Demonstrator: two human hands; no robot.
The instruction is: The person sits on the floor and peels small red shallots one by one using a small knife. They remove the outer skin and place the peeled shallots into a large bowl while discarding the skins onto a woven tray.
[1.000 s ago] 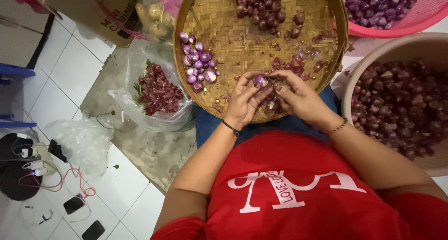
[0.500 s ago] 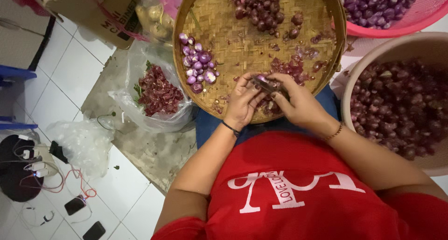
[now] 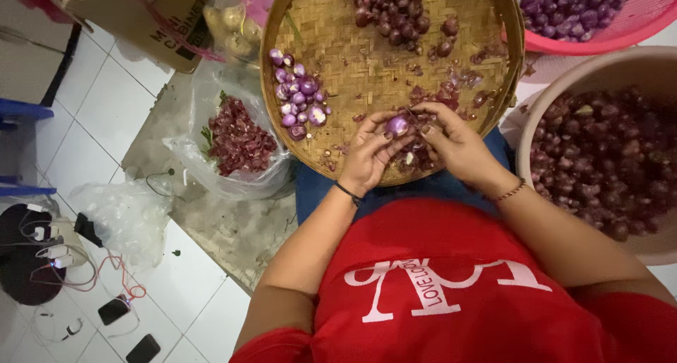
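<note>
Both hands working one shallot (image 3: 397, 125) over the tray (image 3: 338, 45).
Left hand (image 3: 367, 155) is gripping it; right hand (image 3: 451, 141) is pinching its top, equally near.

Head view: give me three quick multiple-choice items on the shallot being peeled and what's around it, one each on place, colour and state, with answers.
1. Where does the pile of peeled shallots lie?
A. On the left of the woven tray
B. In the beige tub
C. On the floor tiles

2. What colour is the basket at top right?
A. Blue
B. Pink
C. Green

3. How is the shallot between the hands held?
A. Lying loose on the tray
B. Dropped in the plastic bag
C. Gripped by fingers of both hands

Answers: 1 A, the pale purple bulbs sit on the tray's left part. 2 B, its rim and mesh wall are pink. 3 C, the left hand and right hand both close their fingertips on it above the tray's near edge.
</note>
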